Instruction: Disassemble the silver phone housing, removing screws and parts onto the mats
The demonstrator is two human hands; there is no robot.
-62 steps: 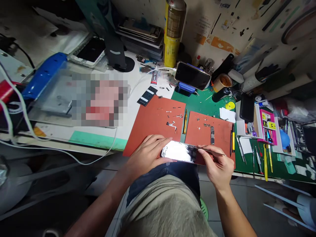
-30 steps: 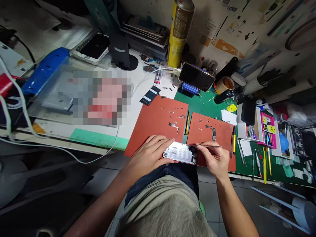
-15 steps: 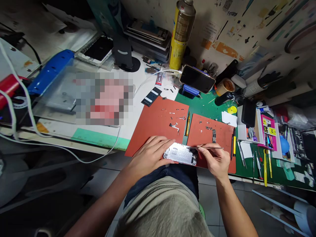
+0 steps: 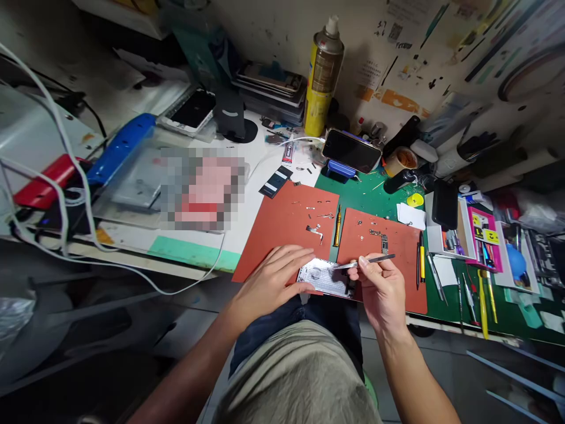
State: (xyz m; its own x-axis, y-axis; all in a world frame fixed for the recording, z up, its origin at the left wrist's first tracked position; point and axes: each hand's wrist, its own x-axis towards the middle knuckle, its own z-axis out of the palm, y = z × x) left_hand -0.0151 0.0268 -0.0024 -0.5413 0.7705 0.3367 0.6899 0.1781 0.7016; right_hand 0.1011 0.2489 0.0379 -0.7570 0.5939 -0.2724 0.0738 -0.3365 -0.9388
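Observation:
A silvery phone housing (image 4: 326, 280), its inside facing up, lies at the front edge of the red mats. My left hand (image 4: 271, 277) grips its left end, with the thumb along the near side and fingers over the far side. In my right hand (image 4: 383, 288) are metal tweezers (image 4: 381, 258), pinched between thumb and fingers. Their tip points left over the right half of the housing. Beyond it lie a small flex cable (image 4: 315, 233), tiny screws and parts, a gold screwdriver (image 4: 338, 227) and a narrow circuit board (image 4: 384, 241).
A phone (image 4: 352, 149) leans on a blue stand at the back, beside a yellow spray can (image 4: 321, 82). On the right are several pens and screwdrivers (image 4: 468, 299) and small tool boxes (image 4: 483, 235). White cables (image 4: 66, 206) loop over the left edge.
My right hand has turned, its palm showing more, and the tweezers now slant upward to the right instead of lying nearly level. My left hand keeps its hold on the housing. The view has shifted slightly.

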